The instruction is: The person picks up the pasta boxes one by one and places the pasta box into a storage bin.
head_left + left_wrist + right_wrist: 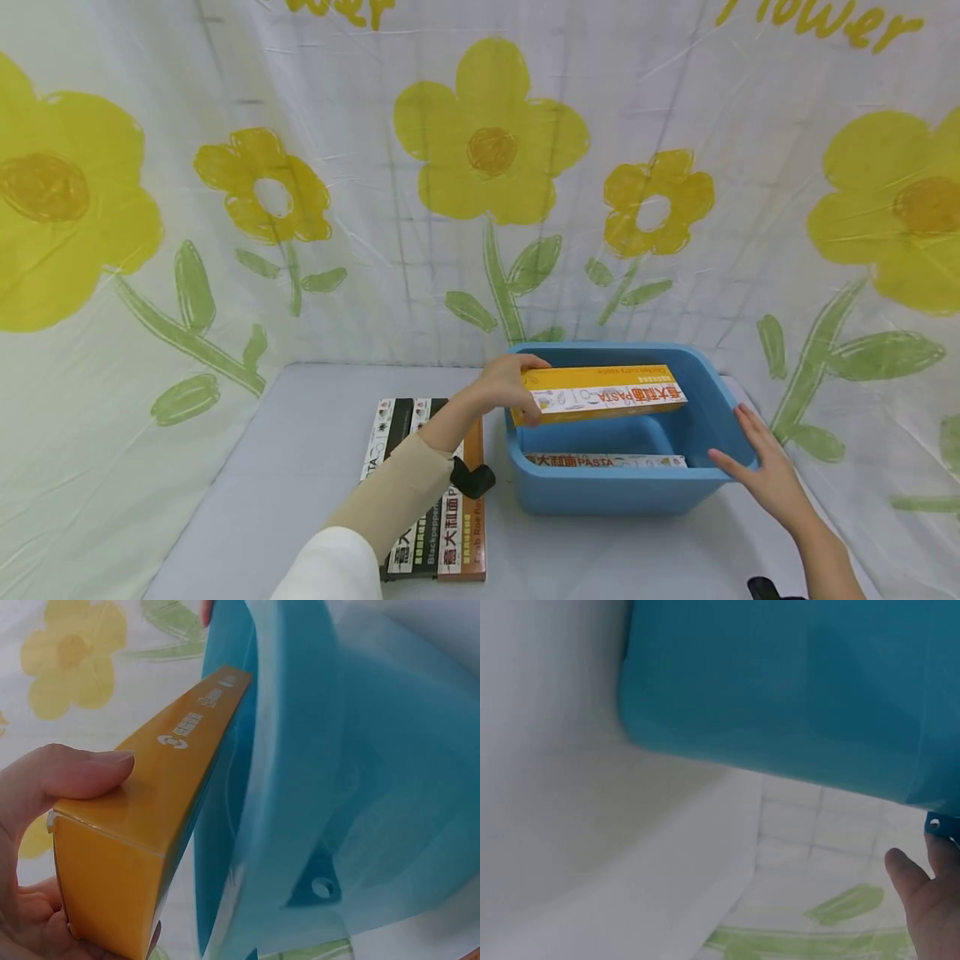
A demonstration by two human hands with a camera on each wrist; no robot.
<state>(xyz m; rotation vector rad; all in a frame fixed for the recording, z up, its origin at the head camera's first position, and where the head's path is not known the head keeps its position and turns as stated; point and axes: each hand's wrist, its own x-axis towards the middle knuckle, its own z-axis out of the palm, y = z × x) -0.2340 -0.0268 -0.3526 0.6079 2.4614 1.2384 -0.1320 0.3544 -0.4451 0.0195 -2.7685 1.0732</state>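
My left hand (506, 387) grips the left end of a yellow-orange pasta box (600, 379), thumb on its top face and fingers underneath. The box is held lengthwise over the opening of a blue plastic bin (600, 496). In the left wrist view the box's orange end (109, 889) faces the camera. Another pasta box (607, 461) lies inside along the bin's front wall, mostly hidden by the rim. My right hand (768, 471) holds the bin's front right corner, thumb over the rim and fingers along the outside.
Left of the bin, several pasta boxes lie side by side, a black one (412, 542) beside an orange-brown one (472, 533), partly covered by my left arm. A pale cloth covers the table (262, 467). A flower-printed curtain (360, 275) hangs behind.
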